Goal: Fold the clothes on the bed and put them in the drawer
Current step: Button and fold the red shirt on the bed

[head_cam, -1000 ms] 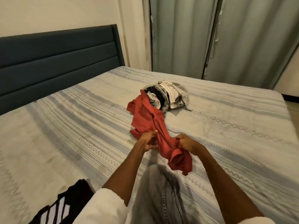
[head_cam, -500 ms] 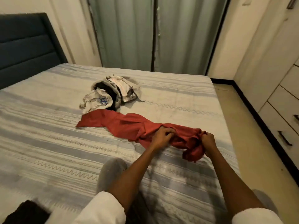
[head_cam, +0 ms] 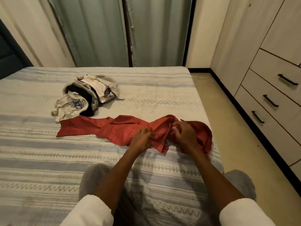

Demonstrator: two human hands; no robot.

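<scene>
Head view: red garment (head_cam: pixel 117 129) lies strung out across the bed (head_cam: pixel 40 160), bunched at its right end. Left hand (head_cam: pixel 141 139) and right hand (head_cam: pixel 185 136) both pinch that bunch. Looks light, limp, thin; best taken by hem or corners. Pile (head_cam: pixel 86 95) waits just behind; drawers (head_cam: pixel 275 93) right.

bare bedspread (head_cam: pixel 162 88) right of clothes pile (head_cam: pixel 88 97)

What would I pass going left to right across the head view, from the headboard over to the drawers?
Headboard → pile of clothes → left hand → right hand, both gripping the red garment → floor → drawers.
</scene>
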